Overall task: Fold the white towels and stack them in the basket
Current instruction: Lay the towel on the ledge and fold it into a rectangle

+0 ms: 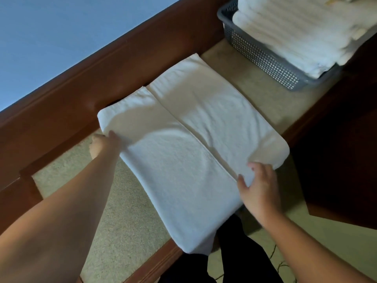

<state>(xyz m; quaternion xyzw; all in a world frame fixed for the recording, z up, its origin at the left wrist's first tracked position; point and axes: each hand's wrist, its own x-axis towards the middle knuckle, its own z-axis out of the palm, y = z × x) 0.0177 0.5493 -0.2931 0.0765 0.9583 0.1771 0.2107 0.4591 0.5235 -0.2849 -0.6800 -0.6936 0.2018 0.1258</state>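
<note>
A white towel point(179, 152) lies spread on the beige stone tabletop point(265, 92), both long sides folded in to a seam down its middle. Its near end hangs over the table's front edge. My left hand point(104, 142) grips the towel's left edge near the far corner. At the right edge my right hand point(258, 186) holds the towel, fingers curled over its folded border. A grey perforated basket point(263, 56) stands at the far right, holding a stack of folded white towels point(295, 31).
A dark wooden rail point(102, 78) frames the tabletop at the back and left, with a blue wall behind it. Dark wooden furniture point(336, 150) stands at the right. My dark trousers and the pale floor show below the table's front edge.
</note>
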